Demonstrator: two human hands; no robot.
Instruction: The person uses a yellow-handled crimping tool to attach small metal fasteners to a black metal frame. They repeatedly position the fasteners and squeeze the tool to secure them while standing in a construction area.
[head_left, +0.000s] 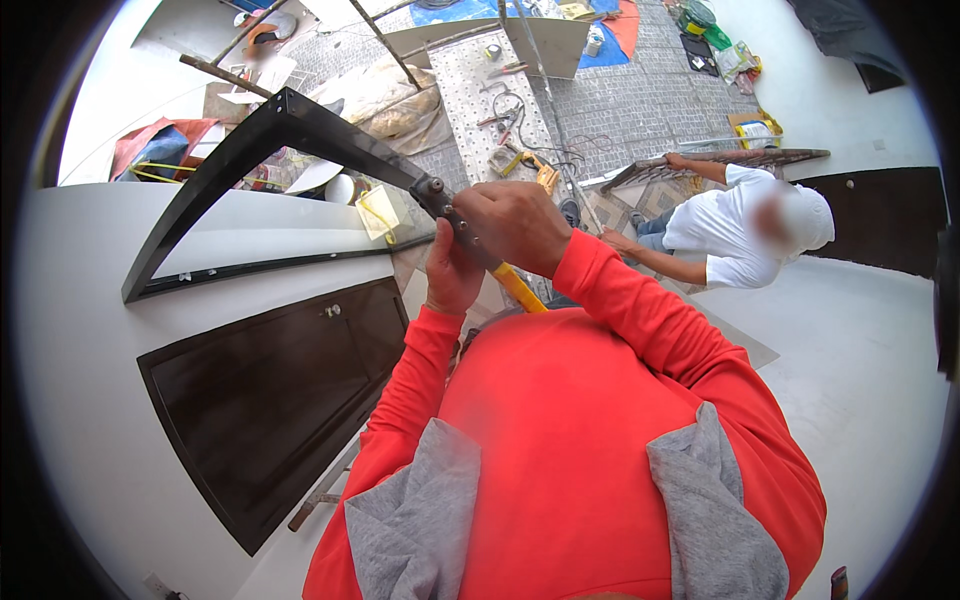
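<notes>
A black metal frame (pixel 340 130) with a sharp corner reaches from the wall at left to my hands at chest height. Several bolt heads show on its near end, where it meets a dark bar with a yellow section (pixel 520 288). My left hand (pixel 455 270) grips this end from below, thumb up along its side. Over the top lies my right hand (pixel 515 225), fingers curled in beside the bolts; whatever is in them is hidden.
A perforated metal plank (pixel 465 75) ahead holds pliers, cables and a yellow power tool (pixel 546 175). To the right, a person in a white shirt (pixel 730 225) holds a dark slatted panel (pixel 720 158). Another person (pixel 268 32) is far left. A dark door (pixel 270 400) stands at left.
</notes>
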